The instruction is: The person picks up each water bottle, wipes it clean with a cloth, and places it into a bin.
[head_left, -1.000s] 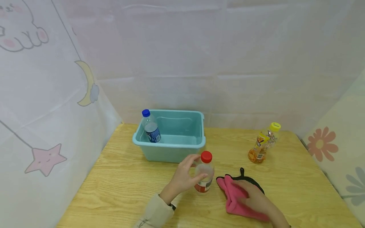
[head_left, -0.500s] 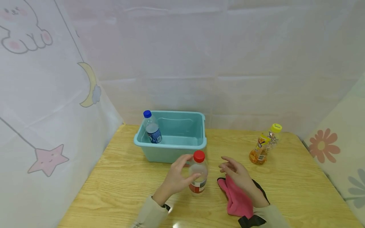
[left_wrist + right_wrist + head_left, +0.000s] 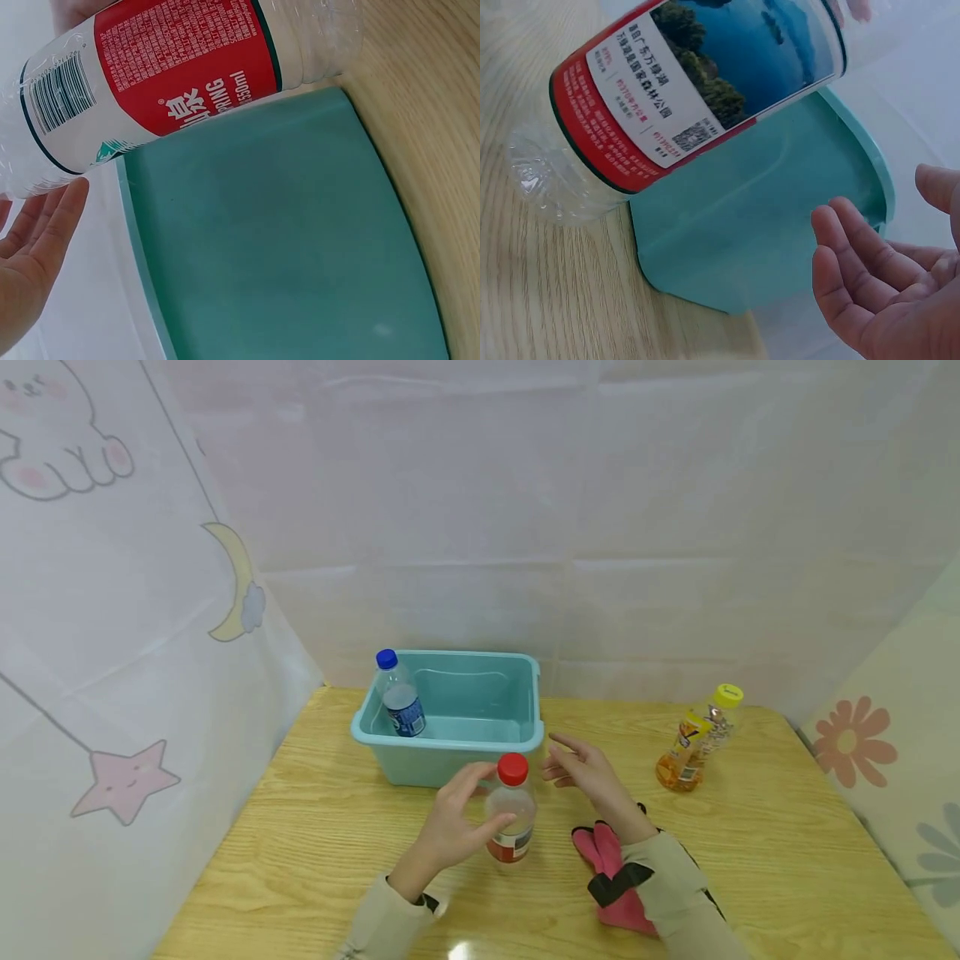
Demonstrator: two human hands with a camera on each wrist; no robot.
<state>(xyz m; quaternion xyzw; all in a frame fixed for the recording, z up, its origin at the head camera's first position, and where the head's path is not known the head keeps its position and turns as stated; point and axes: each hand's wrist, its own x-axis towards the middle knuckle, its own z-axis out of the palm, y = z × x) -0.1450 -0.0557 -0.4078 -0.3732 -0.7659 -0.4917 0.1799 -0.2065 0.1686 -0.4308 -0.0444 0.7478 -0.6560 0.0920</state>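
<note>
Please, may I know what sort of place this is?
Possibly a staged tabletop corner: pale, cartoon-printed sheets hang behind and beside a wood-grain table, which bears a turquoise bin.

Red-capped clear bottle (image 3: 519, 808), its label (image 3: 154, 71) red and white; blue-capped bottle (image 3: 402, 700); yellow-capped bottle (image 3: 696, 739); turquoise bin (image 3: 442, 762); black-edged pink cloth (image 3: 626, 913); yellow wood-grain desk (image 3: 292, 852).

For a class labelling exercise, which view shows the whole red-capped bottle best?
The head view: the red-capped water bottle shows from cap to base. Both wrist views show its label closer, without the cap.
</note>
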